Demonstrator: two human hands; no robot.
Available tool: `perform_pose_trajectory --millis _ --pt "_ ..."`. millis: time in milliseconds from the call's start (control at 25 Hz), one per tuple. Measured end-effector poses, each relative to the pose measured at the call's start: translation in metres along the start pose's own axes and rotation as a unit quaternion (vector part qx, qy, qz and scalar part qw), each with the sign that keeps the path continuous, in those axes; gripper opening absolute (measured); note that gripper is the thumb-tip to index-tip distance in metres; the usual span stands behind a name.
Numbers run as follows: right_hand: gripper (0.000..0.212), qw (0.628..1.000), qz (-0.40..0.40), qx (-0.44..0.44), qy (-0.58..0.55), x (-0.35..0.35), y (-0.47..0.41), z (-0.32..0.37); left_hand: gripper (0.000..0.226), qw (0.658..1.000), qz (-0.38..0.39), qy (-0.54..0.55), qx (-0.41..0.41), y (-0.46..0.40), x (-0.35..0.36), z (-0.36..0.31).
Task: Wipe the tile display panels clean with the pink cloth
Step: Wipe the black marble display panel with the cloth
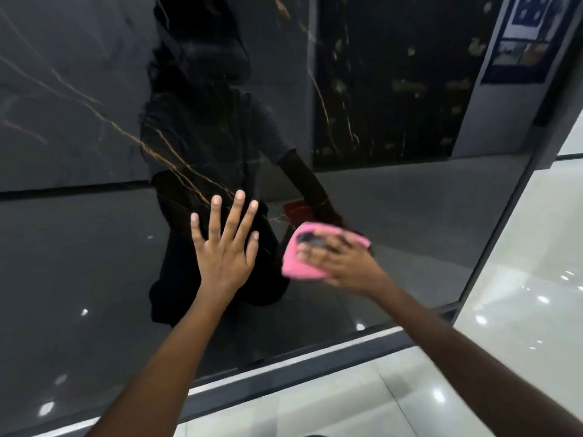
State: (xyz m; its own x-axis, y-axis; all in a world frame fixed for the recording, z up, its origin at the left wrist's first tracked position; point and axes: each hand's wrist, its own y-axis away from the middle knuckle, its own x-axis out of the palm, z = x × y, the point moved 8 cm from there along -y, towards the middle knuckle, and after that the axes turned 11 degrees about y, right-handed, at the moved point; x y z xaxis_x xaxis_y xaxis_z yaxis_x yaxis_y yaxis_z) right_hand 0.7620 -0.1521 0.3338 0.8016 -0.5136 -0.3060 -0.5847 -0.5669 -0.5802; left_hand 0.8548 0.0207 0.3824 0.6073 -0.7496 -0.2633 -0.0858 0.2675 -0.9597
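The right hand (344,263) presses the pink cloth (303,263) flat on the dark tile panel (94,247), right of middle, fingers lying blurred over it. The left hand (225,244) rests beside it, fingers spread wide, holding nothing.

A tile showroom: tall glossy dark marble display panel (94,121) above polished floor (520,310).

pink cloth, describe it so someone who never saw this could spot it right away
Start at the big glossy dark tile panel with gold veins that fills most of the view. Two hands lie on it; the pink cloth sits under the right hand. It is the only bright pink thing against dark tile.
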Motion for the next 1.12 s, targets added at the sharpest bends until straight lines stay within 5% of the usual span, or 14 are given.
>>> perform_pose_trajectory --millis 120,240,320,360,440,560,640,680,800,960,1040,1120 --pt "0.077 0.957 -0.045 0.279 -0.071 -0.022 -0.013 -0.171 0.058 0.996 -0.020 0.078 -0.043 -0.031 -0.019 0.000" --pt "0.074 0.807 -0.115 0.554 -0.166 -0.048 -0.014 -0.313 0.054 0.994 -0.066 0.076 -0.042 -0.116 -0.047 0.014" --pt "0.076 0.739 -0.157 0.631 -0.177 -0.062 -0.027 -0.336 0.053 0.996 -0.057 0.048 -0.047 -0.156 -0.052 0.030" --pt "0.076 0.747 -0.163 0.624 -0.161 -0.064 -0.041 -0.326 0.053 0.998 -0.051 0.021 -0.039 -0.161 -0.048 0.034" --pt "0.079 0.825 -0.145 0.533 -0.124 -0.057 -0.071 -0.255 0.054 0.999 -0.044 -0.030 -0.011 -0.153 -0.041 0.033" --pt "0.080 0.984 -0.068 0.154 -0.063 -0.046 -0.099 -0.073 0.055 0.999 -0.033 -0.041 -0.001 -0.153 -0.039 0.032" --pt "0.079 1.000 -0.020 -0.005 0.002 -0.039 -0.093 -0.042 0.056 0.998 -0.028 -0.048 -0.001 -0.158 -0.042 0.031" --pt "0.081 1.000 -0.018 -0.008 0.001 -0.042 -0.096 -0.062 0.055 0.999 -0.030 -0.039 -0.005 -0.159 -0.046 0.029" --pt "0.081 0.965 -0.046 0.244 -0.083 -0.064 -0.110 -0.201 0.053 0.996 -0.063 0.042 -0.039 -0.174 -0.066 0.030" --pt "0.072 0.796 -0.063 0.577 -0.169 -0.092 -0.094 -0.415 0.055 0.994 -0.090 0.044 -0.032 -0.254 -0.095 0.048" --pt "0.069 0.742 -0.100 0.632 -0.200 -0.101 -0.105 -0.442 0.056 0.996 -0.082 -0.001 -0.022 -0.268 -0.089 0.055" --pt "0.073 0.770 -0.141 0.600 -0.164 -0.102 -0.136 -0.400 0.057 0.996 -0.086 -0.027 -0.014 -0.263 -0.081 0.056"
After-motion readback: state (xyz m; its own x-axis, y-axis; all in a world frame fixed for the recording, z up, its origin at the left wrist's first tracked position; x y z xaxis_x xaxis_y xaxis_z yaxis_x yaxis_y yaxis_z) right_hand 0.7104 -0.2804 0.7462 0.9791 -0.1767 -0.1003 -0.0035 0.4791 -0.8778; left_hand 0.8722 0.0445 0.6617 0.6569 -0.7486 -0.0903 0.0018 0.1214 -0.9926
